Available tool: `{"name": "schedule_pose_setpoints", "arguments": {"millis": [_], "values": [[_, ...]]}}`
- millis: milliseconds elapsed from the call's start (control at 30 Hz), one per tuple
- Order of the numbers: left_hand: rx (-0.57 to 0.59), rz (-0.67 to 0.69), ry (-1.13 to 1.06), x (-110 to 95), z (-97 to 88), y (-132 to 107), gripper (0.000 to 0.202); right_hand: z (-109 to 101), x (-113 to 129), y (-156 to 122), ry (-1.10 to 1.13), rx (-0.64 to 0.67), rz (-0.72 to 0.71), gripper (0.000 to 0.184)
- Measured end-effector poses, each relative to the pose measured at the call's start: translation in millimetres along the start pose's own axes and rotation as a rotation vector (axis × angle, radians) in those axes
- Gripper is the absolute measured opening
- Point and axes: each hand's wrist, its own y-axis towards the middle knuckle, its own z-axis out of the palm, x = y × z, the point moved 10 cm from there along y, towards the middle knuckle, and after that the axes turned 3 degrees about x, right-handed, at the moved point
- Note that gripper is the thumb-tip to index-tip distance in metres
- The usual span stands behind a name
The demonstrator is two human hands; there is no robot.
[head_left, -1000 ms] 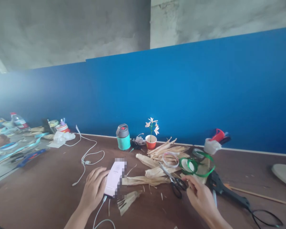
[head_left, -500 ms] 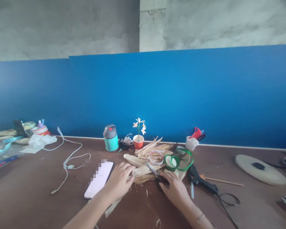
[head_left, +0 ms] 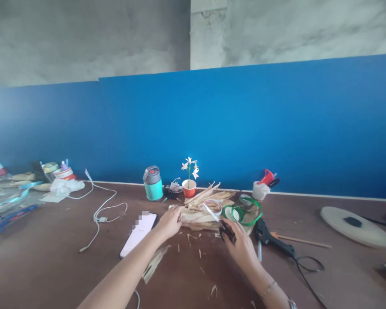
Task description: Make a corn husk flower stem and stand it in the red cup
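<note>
My left hand (head_left: 171, 221) is closed on the left end of a pile of dried corn husks (head_left: 197, 218), its fingertips partly hidden among them. In my right hand (head_left: 241, 244) is a pair of scissors (head_left: 227, 231) with dark handles, the blades pointing up and left over the pile. A roll of green ribbon (head_left: 257, 218) and a loop of pale ribbon (head_left: 218, 207) rest on the husks. Just left of my left hand lies a phone (head_left: 140, 235) with a lit screen.
Behind the pile stand an orange cup with white flowers (head_left: 189, 189) and a turquoise flask (head_left: 153, 189). To the right are a glue gun (head_left: 273, 240), a white cup of tools (head_left: 260, 191) and a round pale disc (head_left: 357, 227). A white cable (head_left: 98, 210) lies left; husk scraps (head_left: 156, 262) lie in front.
The front husks have shifted back, uncovering small scraps on the table. My left hand has moved to their left end. The scissors, still in my right hand, are lifted and more visible.
</note>
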Motion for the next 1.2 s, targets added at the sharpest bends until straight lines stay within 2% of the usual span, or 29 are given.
{"name": "schedule_pose_setpoints", "arguments": {"millis": [100, 200, 267, 300, 400, 467, 567, 600, 667, 700, 767, 900, 1067, 1200], "values": [[-0.021, 0.01, -0.003, -7.7, -22.9, -14.8, 0.051, -4.3, -7.3, 1.1, 0.018, -0.027, 0.009, 0.036], [-0.049, -0.126, 0.03, 1.9, -36.4, -54.6, 0.035, -9.8, -9.2, 2.0, 0.016, -0.086, 0.024, 0.037], [0.001, -0.234, 0.031, 13.3, -28.4, -82.8, 0.018, -14.4, -4.2, 1.9, 0.028, -0.135, 0.01, 0.04], [0.027, -0.274, 0.02, 18.5, -22.2, -94.4, 0.017, -15.8, -1.0, 2.0, 0.042, -0.145, 0.003, 0.041], [0.063, -0.351, -0.055, 30.4, -9.2, -112.3, 0.009, -17.7, 5.2, 3.4, 0.126, -0.121, 0.015, 0.035], [0.074, -0.366, -0.156, 31.6, -7.8, -110.2, 0.004, -19.2, 2.4, 5.3, 0.211, -0.102, 0.093, 0.031], [0.1, -0.334, -0.418, 14.8, -9.4, -93.1, 0.019, -11.8, 4.3, 10.4, 0.467, -0.031, 0.205, 0.036], [0.101, -0.32, -0.581, 4.8, -8.3, -85.8, 0.024, -5.2, 10.1, 12.7, 0.593, 0.013, 0.224, 0.038], [0.069, -0.33, -1.135, -17.0, 0.3, -71.7, 0.028, 13.3, 25.1, 15.7, 0.841, 0.119, 0.28, 0.039], [0.04, -0.337, -1.337, -27.2, 5.4, -64.8, 0.028, 24.9, 31.1, 15.3, 0.938, 0.177, 0.342, 0.04], [-0.012, -0.34, -1.555, -43.6, 17.1, -52.5, 0.029, 40.8, 41.1, 14.6, 1.037, 0.23, 0.427, 0.041], [-0.034, -0.298, -1.647, -60.0, 37.8, -37.1, 0.026, 46.6, 41.5, 15.5, 1.061, 0.148, 0.472, 0.041], [-0.043, -0.242, -1.716, -58.3, 46.3, -36.8, 0.021, 51.3, 30.2, 12.1, 1.116, 0.092, 0.485, 0.047], [-0.02, -0.238, -1.673, -56.7, 51.9, -39.2, 0.024, 61.9, 24.2, 8.0, 1.147, 0.092, 0.485, 0.053]]}}
